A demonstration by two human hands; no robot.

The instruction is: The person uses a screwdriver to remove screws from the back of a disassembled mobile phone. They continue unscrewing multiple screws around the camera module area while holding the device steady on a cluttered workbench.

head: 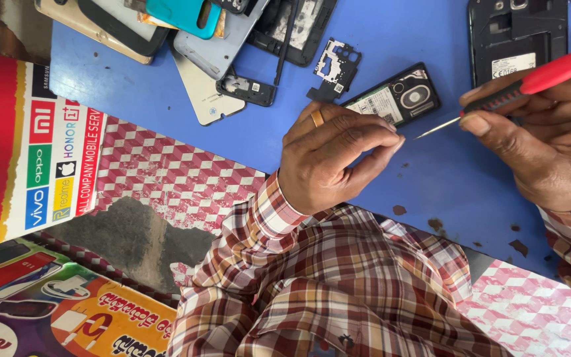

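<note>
blue surface point(424, 192), scuffed. left hand point(328, 162): fingers curled, pinning an opened black phone point(398, 99) flat beside the fingertips. right hand point(550, 142): fingers clenched on a red-handled screwdriver point(530, 82), tip just beside the phone's edge. beyond: loose black bracket point(335, 66), heap of phone backs point(219, 39), second opened phone point(517, 33).

Single head cam, looks steeply down, close on blue worktop point(133, 86); tilt approx.
</note>
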